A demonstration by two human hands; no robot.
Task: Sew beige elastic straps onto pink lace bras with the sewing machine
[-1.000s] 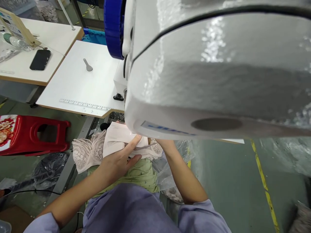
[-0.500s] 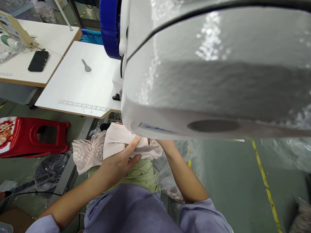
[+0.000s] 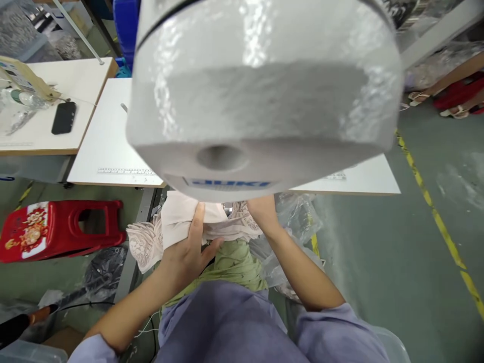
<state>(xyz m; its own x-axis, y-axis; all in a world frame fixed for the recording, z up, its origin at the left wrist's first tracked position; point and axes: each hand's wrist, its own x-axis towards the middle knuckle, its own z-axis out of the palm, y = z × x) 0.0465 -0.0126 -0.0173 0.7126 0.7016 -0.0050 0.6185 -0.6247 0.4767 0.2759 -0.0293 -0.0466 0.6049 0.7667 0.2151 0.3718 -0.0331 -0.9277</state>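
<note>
A pale pink lace bra [image 3: 145, 244] lies bunched beneath the sewing machine head [image 3: 264, 116], its smooth fabric facing up near the middle. My left hand [image 3: 185, 254] grips this fabric from the left, index finger along the top and thumb apart below; the other fingers are partly hidden. Against the lace on the right side rests my right hand [image 3: 263, 214], its fingers hidden by lace and the machine head. Between the hands a small shiny metal part [image 3: 227, 208] shows beside the fabric. The head covers the stitching area.
White tabletop [image 3: 102, 131] extends left with a ruler [image 3: 124, 171] on it. A phone [image 3: 64, 118] lies on the neighbouring table. A red stool [image 3: 94, 224] stands at left, clear plastic [image 3: 298, 214] hangs at right, and another person's feet [image 3: 456, 112] show far right.
The view has shifted, so the machine head now appears further left and its front lettering shows. Both hands stay at the bra; the left index finger points more upright.
</note>
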